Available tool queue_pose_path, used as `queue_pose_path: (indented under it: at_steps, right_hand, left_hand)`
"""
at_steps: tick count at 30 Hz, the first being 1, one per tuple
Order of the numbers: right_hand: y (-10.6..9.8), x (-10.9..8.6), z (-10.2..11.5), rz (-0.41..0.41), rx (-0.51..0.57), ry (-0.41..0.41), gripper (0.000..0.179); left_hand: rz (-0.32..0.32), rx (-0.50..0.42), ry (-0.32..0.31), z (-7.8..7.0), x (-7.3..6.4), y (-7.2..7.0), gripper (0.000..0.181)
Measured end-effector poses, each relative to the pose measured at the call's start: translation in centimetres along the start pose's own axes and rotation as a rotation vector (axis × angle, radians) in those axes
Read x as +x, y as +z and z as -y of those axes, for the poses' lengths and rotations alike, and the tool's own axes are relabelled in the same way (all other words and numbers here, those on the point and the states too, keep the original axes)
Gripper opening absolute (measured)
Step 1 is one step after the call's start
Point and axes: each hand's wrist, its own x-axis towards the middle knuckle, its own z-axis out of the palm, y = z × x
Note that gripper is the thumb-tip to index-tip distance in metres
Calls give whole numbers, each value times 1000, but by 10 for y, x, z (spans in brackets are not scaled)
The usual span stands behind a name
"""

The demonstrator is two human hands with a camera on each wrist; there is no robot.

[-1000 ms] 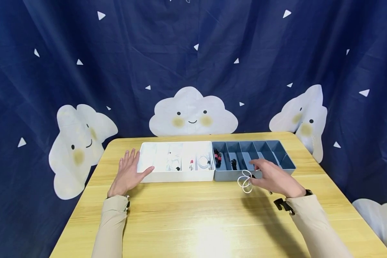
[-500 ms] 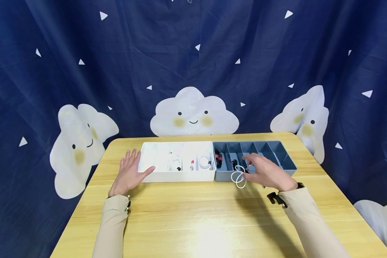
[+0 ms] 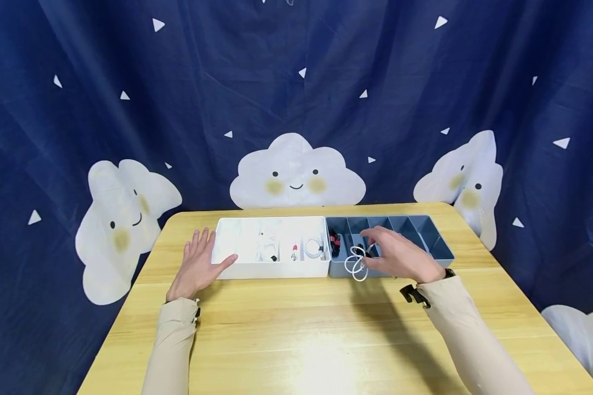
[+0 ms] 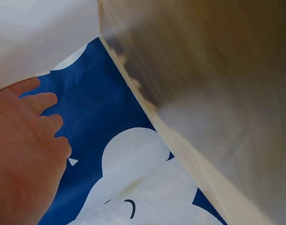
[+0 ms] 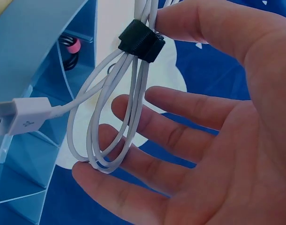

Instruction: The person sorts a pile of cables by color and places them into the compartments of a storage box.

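My right hand (image 3: 400, 257) holds a white USB cable over the front of the blue-grey box (image 3: 337, 270). In the right wrist view the cable is folded into loops under a black strap (image 5: 140, 41), and its USB plug (image 5: 31, 115) sticks out sideways. The thumb presses the strands beside the strap, while the other fingers spread behind the loops. At the left end of the white box (image 3: 272, 271), my left hand (image 3: 194, 267) rests with fingers spread, thumb over the front corner. The left wrist view shows that hand beside the box wall.
A black cable with a red tie (image 3: 334, 243) lies in the blue-grey box's leftmost compartment. A white coiled cable (image 3: 313, 248), a red-and-white cable end (image 3: 294, 252) and another white cable lie in the white box. Both boxes stand end to end on the wooden table (image 3: 257, 329).
My right hand has moved left and slightly away from me with the white USB cable, toward the blue-grey box's second compartment from the left. My left hand has stayed in place.
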Motion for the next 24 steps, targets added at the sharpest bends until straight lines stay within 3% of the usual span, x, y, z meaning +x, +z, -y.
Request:
queue_pose_path:
  at_steps: [24]
  right_hand:
    - [-5, 40, 23, 41, -19, -55, 62]
  left_hand:
    - [-3, -7, -2, 0, 0, 0, 114]
